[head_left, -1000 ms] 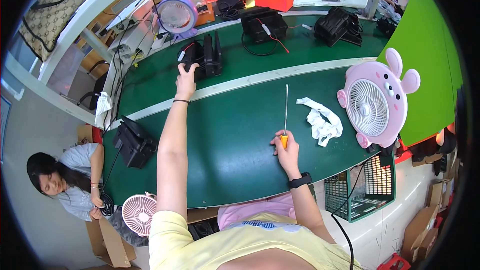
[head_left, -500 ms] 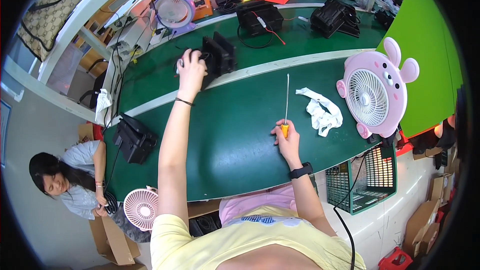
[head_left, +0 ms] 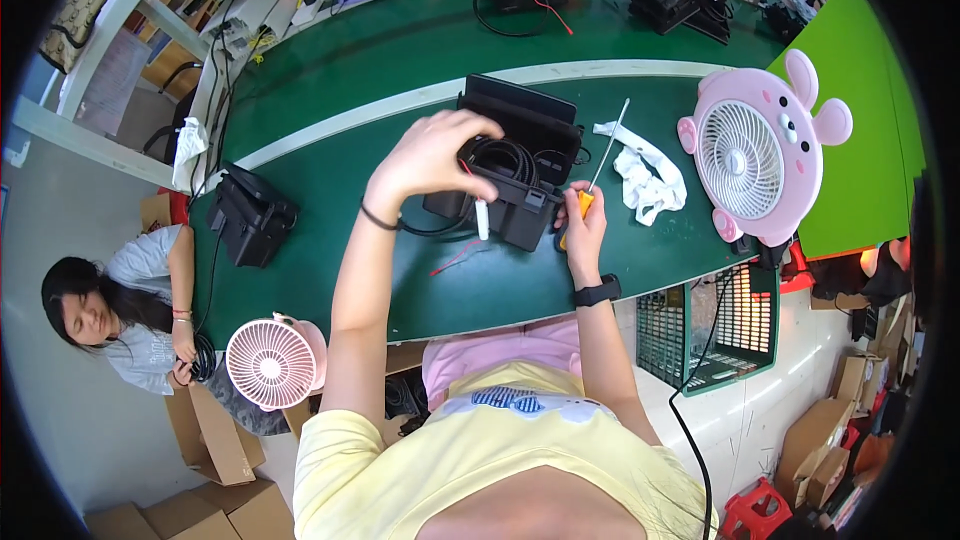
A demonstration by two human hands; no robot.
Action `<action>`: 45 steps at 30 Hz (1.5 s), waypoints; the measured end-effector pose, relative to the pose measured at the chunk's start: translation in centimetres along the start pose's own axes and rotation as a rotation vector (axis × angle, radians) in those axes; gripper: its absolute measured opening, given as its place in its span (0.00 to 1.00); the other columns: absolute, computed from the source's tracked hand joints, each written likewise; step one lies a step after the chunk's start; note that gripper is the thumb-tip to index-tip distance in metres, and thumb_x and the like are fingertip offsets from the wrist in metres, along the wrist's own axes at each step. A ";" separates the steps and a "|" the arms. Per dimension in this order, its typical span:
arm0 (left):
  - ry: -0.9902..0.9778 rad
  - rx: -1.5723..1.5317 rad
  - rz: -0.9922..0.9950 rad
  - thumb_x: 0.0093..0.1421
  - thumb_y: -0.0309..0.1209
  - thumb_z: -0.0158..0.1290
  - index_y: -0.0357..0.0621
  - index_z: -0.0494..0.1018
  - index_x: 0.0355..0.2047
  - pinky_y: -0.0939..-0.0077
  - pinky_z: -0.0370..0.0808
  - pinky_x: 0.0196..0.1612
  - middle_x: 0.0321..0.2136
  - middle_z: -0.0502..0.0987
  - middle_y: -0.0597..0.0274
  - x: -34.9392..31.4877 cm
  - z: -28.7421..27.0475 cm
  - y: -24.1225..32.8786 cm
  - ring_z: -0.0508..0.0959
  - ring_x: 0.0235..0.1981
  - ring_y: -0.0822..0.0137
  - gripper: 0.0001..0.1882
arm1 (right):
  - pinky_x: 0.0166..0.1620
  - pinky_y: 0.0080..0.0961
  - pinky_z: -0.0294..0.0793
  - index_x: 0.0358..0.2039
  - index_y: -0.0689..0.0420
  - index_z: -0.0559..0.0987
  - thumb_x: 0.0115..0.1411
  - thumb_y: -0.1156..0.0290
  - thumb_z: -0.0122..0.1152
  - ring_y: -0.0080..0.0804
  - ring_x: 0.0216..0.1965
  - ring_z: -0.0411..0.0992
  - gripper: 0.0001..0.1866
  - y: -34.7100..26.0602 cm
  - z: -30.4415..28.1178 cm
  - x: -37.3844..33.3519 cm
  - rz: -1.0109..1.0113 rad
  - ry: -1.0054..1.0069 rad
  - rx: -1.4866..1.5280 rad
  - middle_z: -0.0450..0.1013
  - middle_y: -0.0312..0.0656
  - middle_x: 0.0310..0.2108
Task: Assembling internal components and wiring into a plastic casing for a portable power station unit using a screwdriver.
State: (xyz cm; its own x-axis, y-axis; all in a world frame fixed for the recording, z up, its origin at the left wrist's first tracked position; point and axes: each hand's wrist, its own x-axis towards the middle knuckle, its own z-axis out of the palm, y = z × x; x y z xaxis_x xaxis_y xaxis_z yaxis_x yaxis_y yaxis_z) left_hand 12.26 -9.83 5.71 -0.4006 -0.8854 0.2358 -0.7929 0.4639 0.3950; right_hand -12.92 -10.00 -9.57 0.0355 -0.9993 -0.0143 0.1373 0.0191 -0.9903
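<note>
An open black plastic box (head_left: 525, 215) with its lid tipped back stands on the green workbench in front of me. Inside it lies a coiled black cable (head_left: 508, 160). My left hand (head_left: 430, 155) arches over the box's left side, thumb and fingers apart, gripping nothing that I can see. Just below its thumb is a white connector (head_left: 482, 220), with a thin red wire (head_left: 455, 258) lying on the bench. My right hand (head_left: 585, 230), beside the box's right side, is closed round the yellow handle of a screwdriver (head_left: 608, 150), whose shaft points up and away.
A crumpled white cloth (head_left: 648, 180) and a pink animal-shaped fan (head_left: 760, 150) stand to the right. Other black boxes (head_left: 252, 215) sit at the left and far back. At the left, a person (head_left: 135, 310) holds a cable near a small pink fan (head_left: 270, 365). A green crate (head_left: 705, 330) is below the bench.
My left hand has come back from the far left, and the black box now stands open nearer to me. My right hand still holds the screwdriver, now beside the box. The view has tilted down.
</note>
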 end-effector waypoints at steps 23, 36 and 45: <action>0.410 0.053 -0.231 0.51 0.37 0.66 0.49 0.74 0.52 0.54 0.59 0.63 0.44 0.78 0.60 -7.0 5.8 8.1 0.76 0.49 0.57 0.27 | 0.59 0.21 0.60 0.41 0.55 0.63 0.55 0.86 0.58 0.28 0.60 0.62 0.19 -2.8 -1.8 -4.7 -0.073 -0.305 0.086 0.64 0.57 0.63; 0.933 0.402 -0.696 0.62 0.27 0.56 0.42 0.68 0.61 0.63 0.68 0.57 0.55 0.68 0.48 -13.0 3.3 5.0 0.71 0.54 0.52 0.26 | 0.65 0.25 0.53 0.40 0.53 0.62 0.54 0.84 0.61 0.37 0.68 0.57 0.20 -2.3 -2.4 -4.7 -0.038 -0.316 0.215 0.61 0.60 0.64; 0.134 0.617 0.097 0.60 0.35 0.53 0.64 0.78 0.50 0.73 0.67 0.56 0.61 0.70 0.84 -16.7 8.8 10.6 0.68 0.59 0.77 0.17 | 0.60 0.22 0.60 0.42 0.53 0.64 0.54 0.82 0.63 0.29 0.60 0.63 0.20 -2.8 -2.0 -4.5 -0.010 -0.309 0.209 0.63 0.54 0.63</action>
State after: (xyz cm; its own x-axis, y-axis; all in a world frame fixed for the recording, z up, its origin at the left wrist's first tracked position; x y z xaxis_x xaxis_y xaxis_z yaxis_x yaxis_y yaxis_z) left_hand 6.54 9.61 -1.89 -0.4549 -0.8103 0.3694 -0.8903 0.4046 -0.2088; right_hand -15.44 -5.58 -6.97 0.3257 -0.9430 0.0688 0.3370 0.0478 -0.9403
